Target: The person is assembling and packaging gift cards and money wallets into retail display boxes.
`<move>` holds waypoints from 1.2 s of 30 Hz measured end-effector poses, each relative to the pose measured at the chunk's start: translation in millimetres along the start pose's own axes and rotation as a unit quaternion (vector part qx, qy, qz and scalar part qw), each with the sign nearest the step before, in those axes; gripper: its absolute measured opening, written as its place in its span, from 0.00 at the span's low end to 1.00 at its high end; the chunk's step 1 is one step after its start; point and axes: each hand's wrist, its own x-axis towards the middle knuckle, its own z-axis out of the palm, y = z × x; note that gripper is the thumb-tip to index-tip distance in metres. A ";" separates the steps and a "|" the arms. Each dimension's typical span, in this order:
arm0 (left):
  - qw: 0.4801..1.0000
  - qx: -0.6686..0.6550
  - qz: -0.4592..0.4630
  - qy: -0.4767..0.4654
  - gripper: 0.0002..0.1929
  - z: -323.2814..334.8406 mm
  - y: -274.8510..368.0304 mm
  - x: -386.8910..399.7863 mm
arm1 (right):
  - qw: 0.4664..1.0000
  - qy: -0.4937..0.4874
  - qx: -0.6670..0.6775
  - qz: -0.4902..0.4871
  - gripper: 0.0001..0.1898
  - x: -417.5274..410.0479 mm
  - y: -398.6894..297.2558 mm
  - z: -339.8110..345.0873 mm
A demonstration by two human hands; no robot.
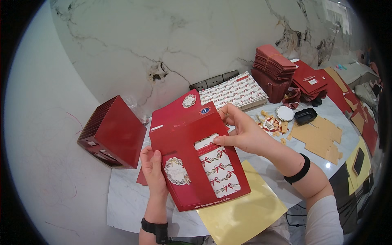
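Between my hands is a red cardboard money-wallet pack (190, 165), tilted over the table. My left hand (153, 168) grips its left edge, thumb on the front. My right hand (242, 130) holds the upper right, its thumb on a patterned card (219, 171) that shows through a cut-out window; some of its fingers are hidden behind the pack. A scalloped wreath tag (177, 171) shows at the pack's left side. Behind the pack's top edge, a red card sheet (171, 107) with another wreath tag (189, 100) lies partly covered.
A red box with slots (121, 134) stands at the left. Patterned cards (234, 90), banded red envelopes (272, 61) and red packs (309, 78) line the back. At right lie paper scraps (272, 124), a black tray (305, 115) and brown cardboard (318, 137). Yellow paper (245, 208) overhangs the front edge.
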 end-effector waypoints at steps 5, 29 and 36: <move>0.999 0.031 -0.004 0.035 0.08 -4.1 -13.4 0.3 | 0.987 -0.011 -0.130 0.090 0.22 2.0 2.4 -10.4; 0.860 0.502 -0.019 -0.095 0.20 -41.0 -59.8 -0.4 | 0.775 -0.251 -0.500 0.295 0.35 13.6 46.1 -45.0; 0.767 0.632 0.059 -0.093 0.15 -8.8 -30.4 -14.1 | 0.763 -0.223 -0.570 0.209 0.33 4.2 57.9 -41.6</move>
